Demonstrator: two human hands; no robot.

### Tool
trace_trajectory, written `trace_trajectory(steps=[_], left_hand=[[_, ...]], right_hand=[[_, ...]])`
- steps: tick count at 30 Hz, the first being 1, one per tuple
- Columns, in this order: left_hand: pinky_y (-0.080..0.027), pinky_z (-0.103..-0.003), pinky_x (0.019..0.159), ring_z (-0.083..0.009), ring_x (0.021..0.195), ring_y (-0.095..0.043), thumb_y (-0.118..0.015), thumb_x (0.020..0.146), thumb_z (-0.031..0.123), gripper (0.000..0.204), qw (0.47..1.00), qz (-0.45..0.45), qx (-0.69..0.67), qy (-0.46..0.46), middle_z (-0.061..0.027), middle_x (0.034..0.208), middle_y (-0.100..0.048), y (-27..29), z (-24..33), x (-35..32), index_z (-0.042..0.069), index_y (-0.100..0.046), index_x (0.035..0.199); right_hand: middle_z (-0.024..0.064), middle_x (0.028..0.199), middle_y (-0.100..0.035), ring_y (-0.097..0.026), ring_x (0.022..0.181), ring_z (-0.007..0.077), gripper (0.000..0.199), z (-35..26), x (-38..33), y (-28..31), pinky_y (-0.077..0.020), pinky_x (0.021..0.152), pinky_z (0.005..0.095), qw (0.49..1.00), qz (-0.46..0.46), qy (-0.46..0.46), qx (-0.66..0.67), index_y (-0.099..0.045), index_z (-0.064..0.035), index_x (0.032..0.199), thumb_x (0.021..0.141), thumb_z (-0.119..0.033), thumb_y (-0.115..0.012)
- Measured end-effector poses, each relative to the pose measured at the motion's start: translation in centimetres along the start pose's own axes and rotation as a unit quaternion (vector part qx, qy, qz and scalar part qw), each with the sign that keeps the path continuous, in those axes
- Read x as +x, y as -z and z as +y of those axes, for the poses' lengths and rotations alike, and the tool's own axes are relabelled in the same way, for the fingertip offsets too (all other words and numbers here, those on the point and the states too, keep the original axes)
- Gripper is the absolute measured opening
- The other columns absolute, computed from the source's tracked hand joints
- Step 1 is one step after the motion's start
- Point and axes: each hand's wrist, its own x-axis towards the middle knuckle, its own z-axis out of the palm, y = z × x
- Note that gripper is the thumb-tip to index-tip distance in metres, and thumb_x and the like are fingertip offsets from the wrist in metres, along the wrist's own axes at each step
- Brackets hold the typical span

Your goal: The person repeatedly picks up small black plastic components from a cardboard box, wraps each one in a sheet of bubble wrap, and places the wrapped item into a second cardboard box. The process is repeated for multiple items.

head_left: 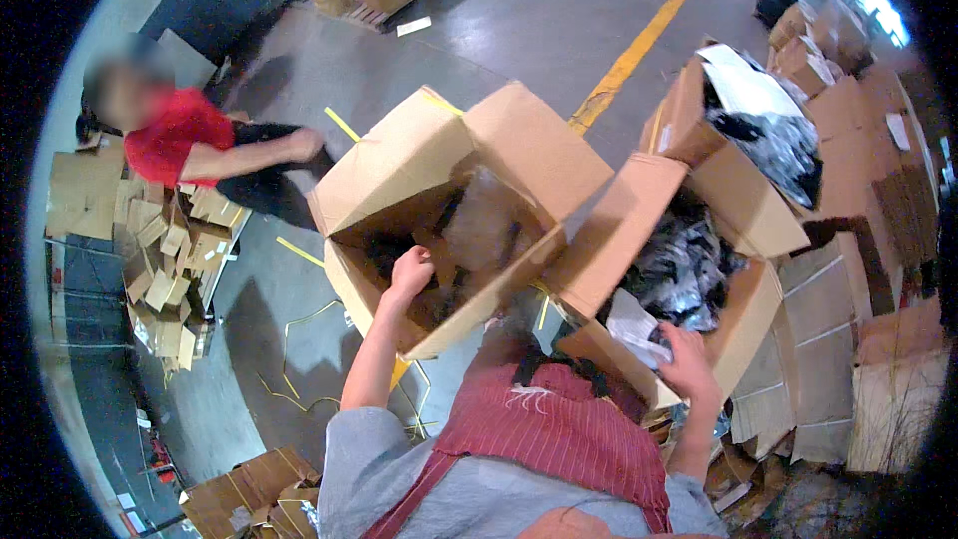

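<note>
Large open box [394, 160], centre. Second open box [621, 235], just right, containing plastic bags [684, 265]. Left hand [410, 272] at first box's opening, fingers curled; cannot tell whether anything held. Right hand [687, 359] pinches edge of white packet [635, 325], at second box's near side.

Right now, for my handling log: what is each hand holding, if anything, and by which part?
The right hand seems to hold the white packet by its right end. Whether the left hand holds anything cannot be told.
</note>
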Motion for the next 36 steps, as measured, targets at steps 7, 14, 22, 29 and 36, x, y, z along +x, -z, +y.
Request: trace_trajectory(steps=[7, 14, 22, 29, 36], left_hand=[[-0.048, -0.046, 0.097, -0.0378, 0.116, -0.058, -0.063, 0.081, 0.023, 0.056, 0.992, -0.073, 0.098, -0.011, -0.0193, 0.132, -0.055, -11.7, -8.4, 13.5, 0.005, -0.048, 0.132], [-0.052, -0.046, 0.093, -0.0373, 0.118, -0.056, -0.059, 0.086, 0.029, 0.064, 0.952, -0.216, 0.184, -0.114, -0.0184, 0.142, -0.048, -15.9, -3.5, 15.8, 0.006, -0.042, 0.144], [-0.054, -0.043, 0.075, -0.0343, 0.083, -0.069, -0.055, 0.094, 0.033, 0.034, 0.961, -0.184, -0.143, -0.146, -0.0195, 0.088, -0.071, -5.9, 3.9, 9.4, 0.003, -0.073, 0.096], [-0.049, -0.029, 0.076, -0.0113, 0.084, -0.061, -0.063, 0.094, 0.03, 0.03, 0.864, -0.198, -0.455, -0.083, -0.0011, 0.089, -0.069, 5.6, 2.1, 3.3, 0.001, -0.071, 0.099], [-0.045, -0.027, 0.082, -0.0096, 0.092, -0.055, -0.064, 0.094, 0.029, 0.029, 0.82, -0.175, -0.544, -0.035, -0.0005, 0.093, -0.061, 10.5, -0.2, -5.0, 0.001, -0.07, 0.093]], right_hand=[[0.0187, 0.14, -0.045, -0.047, 0.125, 0.0379, 0.07, -11.0, 4.1, 2.9, -0.0325, 0.112, 0.0446, 0.99, 0.137, -0.019, -0.029, -0.04, -0.0048, 0.142, 0.076, 0.003, -0.061], [0.0174, 0.137, -0.051, -0.057, 0.115, 0.0326, 0.056, -19.4, 9.6, 1.7, -0.0441, 0.101, 0.041, 0.992, 0.126, 0.031, -0.004, -0.049, -0.0036, 0.135, 0.082, -0.003, -0.064], [0.0152, 0.117, -0.064, -0.059, 0.111, 0.032, 0.026, -24.9, 17.8, -0.8, -0.047, 0.096, 0.0398, 0.983, 0.016, 0.16, 0.084, -0.065, -0.0035, 0.113, 0.087, -0.007, -0.063], [0.0098, 0.129, -0.059, -0.054, 0.122, 0.024, 0.033, -29.7, 25.3, -0.7, -0.0427, 0.103, 0.0358, 0.919, -0.013, 0.252, 0.304, -0.061, -0.0037, 0.121, 0.089, -0.011, -0.065], [0.0061, 0.123, -0.06, -0.055, 0.116, 0.0157, 0.04, -35.2, 28.9, -5.1, -0.0429, 0.1, 0.0329, 0.748, -0.448, 0.147, 0.466, -0.061, -0.0024, 0.12, 0.085, -0.018, -0.072]])
